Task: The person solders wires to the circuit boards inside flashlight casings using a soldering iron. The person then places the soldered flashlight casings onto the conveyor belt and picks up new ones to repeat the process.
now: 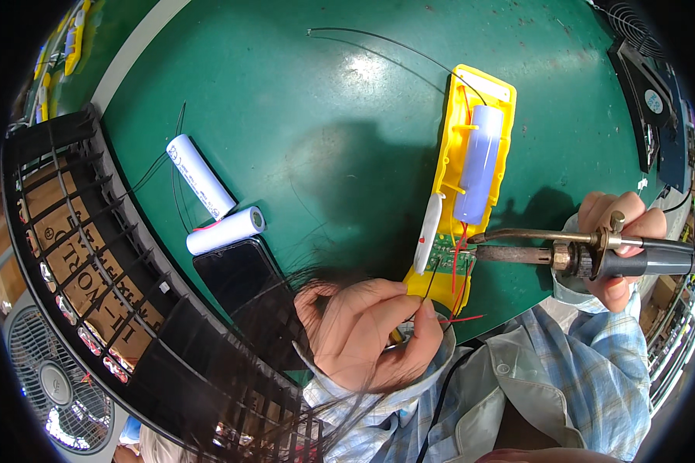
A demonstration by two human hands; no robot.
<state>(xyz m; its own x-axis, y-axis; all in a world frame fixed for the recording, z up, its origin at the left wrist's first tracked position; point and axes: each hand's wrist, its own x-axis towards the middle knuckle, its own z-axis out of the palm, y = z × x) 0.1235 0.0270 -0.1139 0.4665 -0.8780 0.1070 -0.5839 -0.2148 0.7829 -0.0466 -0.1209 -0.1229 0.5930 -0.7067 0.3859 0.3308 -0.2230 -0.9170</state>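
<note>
Our left hand [371,332] pinches a thin black wire [430,285] between thumb and fingertips, its far end at the green circuit board [444,252]. Our right hand [633,222] is wrapped around a soldering iron [517,254], a slim metal tube running alongside its barrel. Iron's tip at the board's right edge; we cannot tell whether it touches.

Board sits in the lower part of the yellow housing [446,166], which lies face up on the green desk [286,100], right of centre. Above the board, a blue-violet cell [479,162] rests lengthwise inside; red wires [464,231] run between them. White oval piece [430,230] along the housing's left side. A long black lead [386,37] arcs from the housing's top toward upper left.

Farther left we note two loose cells [201,177], a dark phone [235,270] just below them, and a black crate [127,208] holding cardboard.
</note>
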